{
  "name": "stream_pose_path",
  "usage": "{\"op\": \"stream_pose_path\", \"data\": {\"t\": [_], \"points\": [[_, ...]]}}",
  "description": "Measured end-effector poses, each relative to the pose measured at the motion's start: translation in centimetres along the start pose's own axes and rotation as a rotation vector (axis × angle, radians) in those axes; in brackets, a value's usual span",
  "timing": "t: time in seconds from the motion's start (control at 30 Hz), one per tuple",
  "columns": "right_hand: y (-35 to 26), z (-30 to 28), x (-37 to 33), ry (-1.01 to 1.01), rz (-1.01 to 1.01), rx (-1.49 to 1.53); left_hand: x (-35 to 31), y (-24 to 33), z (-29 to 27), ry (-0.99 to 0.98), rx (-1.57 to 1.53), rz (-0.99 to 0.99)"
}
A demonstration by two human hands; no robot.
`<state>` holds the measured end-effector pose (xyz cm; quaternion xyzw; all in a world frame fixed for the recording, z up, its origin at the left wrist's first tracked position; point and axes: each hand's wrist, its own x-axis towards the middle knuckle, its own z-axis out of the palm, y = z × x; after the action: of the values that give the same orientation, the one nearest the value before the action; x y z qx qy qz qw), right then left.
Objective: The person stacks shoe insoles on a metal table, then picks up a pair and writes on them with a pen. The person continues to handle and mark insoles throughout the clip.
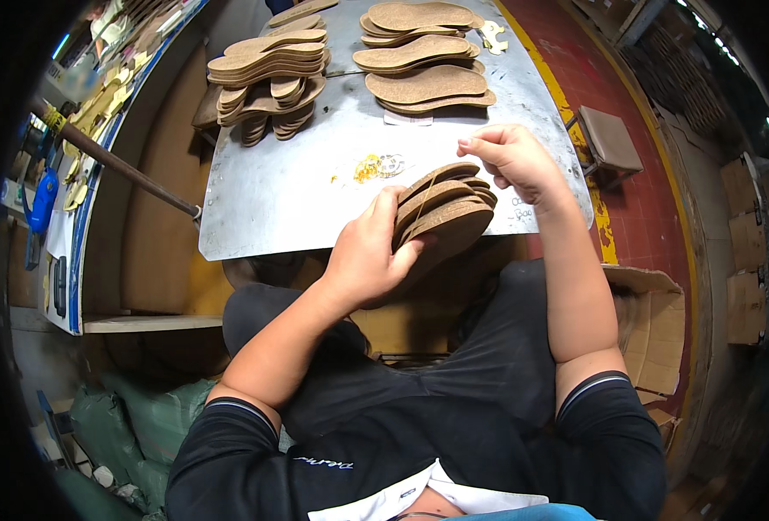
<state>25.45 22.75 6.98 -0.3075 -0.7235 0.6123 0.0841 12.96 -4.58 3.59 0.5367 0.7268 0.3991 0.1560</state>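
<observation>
The left hand (367, 256) clamps a fanned bundle of brown cork insoles (443, 208) above the grey metal table's (272, 191) near edge, the right hand (513, 159) pinches a thin band around it, apparently mid-tying, while loose insole stacks (267, 74) beyond look unbundled.

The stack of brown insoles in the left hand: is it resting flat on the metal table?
No. The left hand holds the stack of insoles up at the metal table edge.

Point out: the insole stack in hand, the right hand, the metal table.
insole stack (445, 213), head view, face of the front insole.
right hand (515, 161), head view, back of the hand.
metal table (280, 187), head view, bare sheet near the front edge.
</observation>
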Motion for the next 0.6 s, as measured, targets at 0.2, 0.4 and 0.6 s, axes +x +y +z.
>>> {"op": "stream_pose_path", "data": {"t": [0.2,0.4,0.6], "points": [[5.8,2.8,2.9,-0.362,0.090,0.361,0.3,-1.4,-2.4,0.061,0.023,0.162],[3.1,4.7,0.6,-0.524,0.299,0.318,1.8,-3.1,-4.9,0.354,-0.979,-0.167],[3.4,8.8,-0.9,-0.657,0.331,0.242,2.4,-6.8,-5.2,0.218,-1.547,-0.284]]}}
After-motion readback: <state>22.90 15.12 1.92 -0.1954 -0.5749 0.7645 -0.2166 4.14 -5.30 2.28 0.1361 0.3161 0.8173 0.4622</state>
